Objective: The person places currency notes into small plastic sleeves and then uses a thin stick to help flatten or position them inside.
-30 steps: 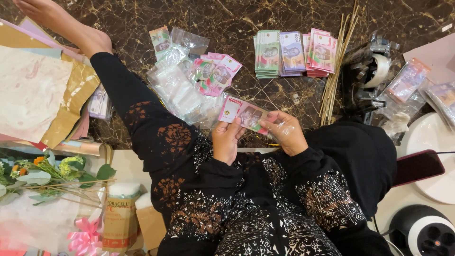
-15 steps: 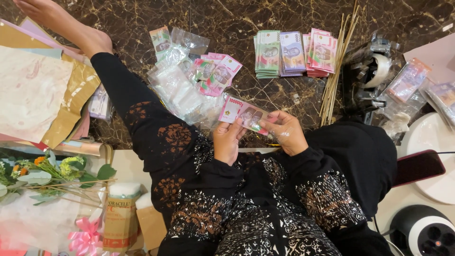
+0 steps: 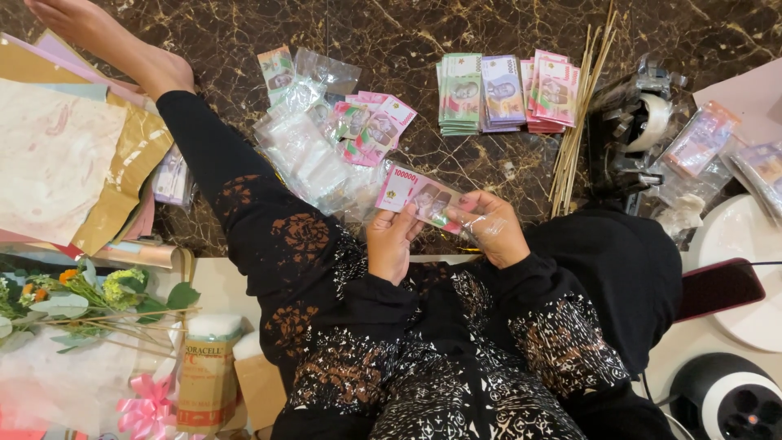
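Pink banknote held over my lap, partly inside a clear plastic sleeve; left hand pinches the note, right hand grips the sleeve. Sleeving underway, I judge; next needs straight sliding. Banknote stacks lie far on the floor.

Left hand raised in front of the lap, fingers curled, thumb up, right hand just beside it, fingers pinched together, both forearms in dark patterned sleeves
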